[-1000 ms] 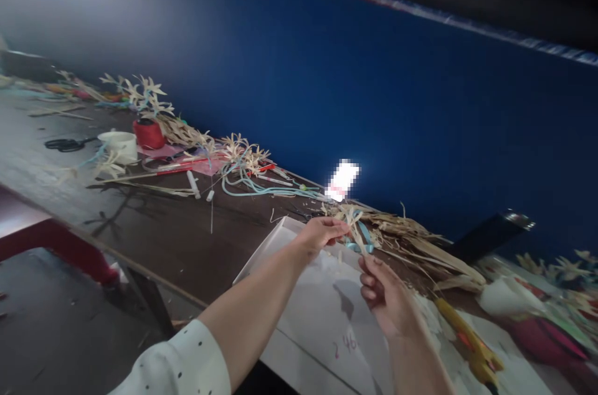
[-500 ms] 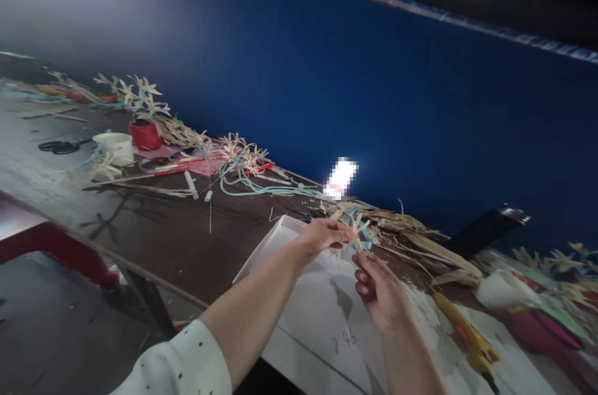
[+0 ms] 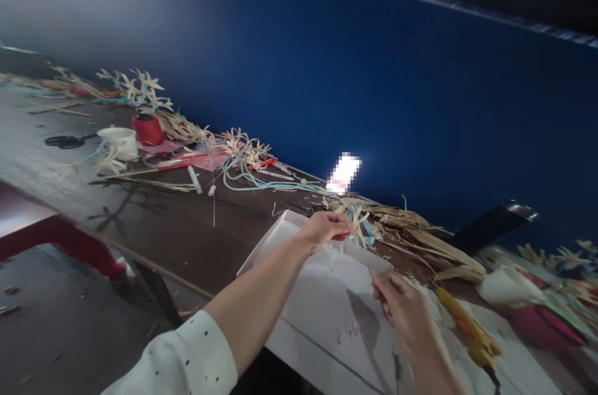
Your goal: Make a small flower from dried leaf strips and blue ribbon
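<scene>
My left hand (image 3: 327,228) pinches a pale flower of narrow dried-husk strips (image 3: 359,223), its petals spread out past the fingertips. Both hands are over a shallow white cardboard box (image 3: 322,295), which has red handwritten figures on it. Down and to the right, my right hand (image 3: 397,298) has its fingers curled together close to the box's far right edge. What they hold, if anything, I cannot make out. Beyond the flower lies a light blue ribbon (image 3: 369,239), partly hidden.
A yellow glue gun (image 3: 471,329) lies on paper at right. Dried husks (image 3: 420,233) and a black cylinder (image 3: 495,227) are behind. Leftward are light blue cords (image 3: 252,184), a red thread spool (image 3: 148,129), a white cup (image 3: 122,143) and black scissors (image 3: 68,141). A blue wall backs the table.
My right hand has moved down and right, away from the flower. My left hand keeps hold of the flower, whose petals now show more openly. The view has shifted slightly.
</scene>
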`<state>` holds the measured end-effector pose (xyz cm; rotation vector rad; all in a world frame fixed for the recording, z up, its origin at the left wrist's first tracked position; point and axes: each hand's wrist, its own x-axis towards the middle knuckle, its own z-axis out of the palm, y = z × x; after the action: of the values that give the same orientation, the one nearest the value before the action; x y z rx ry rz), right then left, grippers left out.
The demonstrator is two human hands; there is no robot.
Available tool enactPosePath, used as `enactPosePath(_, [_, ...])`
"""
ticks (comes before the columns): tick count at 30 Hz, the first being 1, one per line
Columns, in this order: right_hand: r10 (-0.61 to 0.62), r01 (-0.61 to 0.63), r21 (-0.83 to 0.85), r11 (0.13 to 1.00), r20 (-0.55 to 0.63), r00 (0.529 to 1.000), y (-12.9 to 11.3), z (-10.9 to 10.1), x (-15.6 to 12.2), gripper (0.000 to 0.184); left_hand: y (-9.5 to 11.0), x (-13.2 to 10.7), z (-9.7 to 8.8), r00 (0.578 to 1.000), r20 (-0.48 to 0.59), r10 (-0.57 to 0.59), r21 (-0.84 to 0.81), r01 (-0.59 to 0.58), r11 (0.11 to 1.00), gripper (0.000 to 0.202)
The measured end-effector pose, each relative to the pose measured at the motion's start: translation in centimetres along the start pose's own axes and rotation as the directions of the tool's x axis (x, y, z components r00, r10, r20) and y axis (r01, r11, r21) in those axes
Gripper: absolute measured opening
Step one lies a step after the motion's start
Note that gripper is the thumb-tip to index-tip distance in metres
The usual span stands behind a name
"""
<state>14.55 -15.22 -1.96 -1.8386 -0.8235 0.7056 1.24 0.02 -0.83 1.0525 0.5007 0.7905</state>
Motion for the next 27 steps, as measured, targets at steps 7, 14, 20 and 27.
enactPosePath(7, [-0.085,0.086,0.047,0.995,-0.015,0.996,-0.1,0.1,1.5,0.048,-0.4,0.1,-0.1,1.0,0.021,0.015,0.108,-0.017,0.994,0.037])
enactPosePath(14, [-0.092,0.081,0.135,0.988,0.075,0.993,-2.3,2.4,1.9,0.052,-0.5,-0.2,-0.1,0.994,0.109,0.013,0.214,-0.036,0.976,0.034])
enactPosePath(20, [-0.114,0.109,0.073,0.991,0.056,0.992,-1.7,2.1,2.4,0.047,-0.6,0.0,-0.1,0.998,0.053,0.014,0.228,-0.026,0.973,0.033])
enactPosePath(27, [-0.131,0.165,-0.288,0.944,0.132,0.983,-0.2,0.0,1.5,0.031,0.2,0.0,-0.2,0.991,-0.12,0.052,0.214,-0.026,0.977,0.028])
